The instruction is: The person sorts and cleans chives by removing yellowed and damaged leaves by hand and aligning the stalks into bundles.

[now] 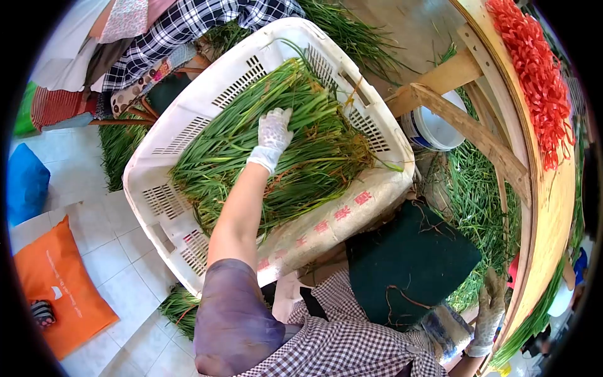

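My left hand (274, 135), in a whitish glove, reaches into a large white plastic basket (147, 173) and has its fingers curled into the pile of long green garlic chives (251, 163). The leaf tips point left and the paler stalk ends lie to the right. A pale woven sack with red print (314, 229) hangs over the basket's near rim. Low at the right, my gloved right hand (490, 308) has its fingers stretched out beside the edge of a wooden table (534, 251), with nothing visible in it.
Red ties (534, 75) lie on the table. Beneath it stand a white bucket (440, 122) and loose greens (480, 188). Dark green cloth (408, 264) covers my lap area. Another person's checked clothing (182, 31) is at upper left; an orange bag (63, 283) lies on the tiles.
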Tool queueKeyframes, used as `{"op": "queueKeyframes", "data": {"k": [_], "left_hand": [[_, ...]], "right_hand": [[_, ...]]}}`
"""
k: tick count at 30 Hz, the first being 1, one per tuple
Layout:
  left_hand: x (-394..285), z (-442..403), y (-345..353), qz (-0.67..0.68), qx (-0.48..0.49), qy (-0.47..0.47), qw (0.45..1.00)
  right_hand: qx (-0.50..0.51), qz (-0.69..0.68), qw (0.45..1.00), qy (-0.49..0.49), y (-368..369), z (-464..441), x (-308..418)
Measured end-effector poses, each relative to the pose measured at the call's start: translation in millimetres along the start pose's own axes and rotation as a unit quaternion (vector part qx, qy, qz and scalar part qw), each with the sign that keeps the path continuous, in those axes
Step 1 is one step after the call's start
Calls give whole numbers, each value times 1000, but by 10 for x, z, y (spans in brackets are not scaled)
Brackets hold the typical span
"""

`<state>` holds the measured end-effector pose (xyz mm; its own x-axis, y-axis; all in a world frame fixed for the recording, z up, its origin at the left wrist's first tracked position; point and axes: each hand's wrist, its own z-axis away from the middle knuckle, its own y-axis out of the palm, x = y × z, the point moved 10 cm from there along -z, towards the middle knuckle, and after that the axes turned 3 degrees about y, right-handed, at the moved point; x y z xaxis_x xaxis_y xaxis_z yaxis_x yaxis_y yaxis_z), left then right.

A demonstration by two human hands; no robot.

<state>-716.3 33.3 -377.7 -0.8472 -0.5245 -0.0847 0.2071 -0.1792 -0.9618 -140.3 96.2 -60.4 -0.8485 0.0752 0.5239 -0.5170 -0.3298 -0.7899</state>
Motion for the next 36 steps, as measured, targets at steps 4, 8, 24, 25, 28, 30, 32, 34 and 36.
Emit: {"op": "queueKeyframes", "data": {"k": [4, 8, 24, 25, 28, 30, 32, 34, 36], "left_hand": [[3, 92, -295, -11, -78, -18, 997], [227, -198, -63, 140, 20, -62, 988], [590, -214, 138, 289, 63, -113, 949], [649, -144, 143, 420, 64, -122, 897], [782, 7, -86, 375, -18, -64, 925], [652, 305, -391, 405, -20, -49, 913], [457, 639, -589, 359, -106, -58, 926], [109, 972, -741, 235, -230, -15, 944], [-205, 1209, -646, 214, -263, 46, 940]], "right_hand": [[34, 33, 998, -41, 226, 9, 439], [73, 7, 994, -77, 493, 18, 831], [293, -7, 893, -342, 2730, -281, 2390], [337, -31, 892, -299, 2896, -346, 2297], [439, -254, 861, -43, 3335, -512, 2027], [425, -331, 843, -17, 3541, -623, 2071], [378, -368, 849, 24, 3858, -711, 2043], [371, -339, 861, 81, 4313, -874, 1867], [390, -548, 733, 100, 4519, -918, 2081]]}}
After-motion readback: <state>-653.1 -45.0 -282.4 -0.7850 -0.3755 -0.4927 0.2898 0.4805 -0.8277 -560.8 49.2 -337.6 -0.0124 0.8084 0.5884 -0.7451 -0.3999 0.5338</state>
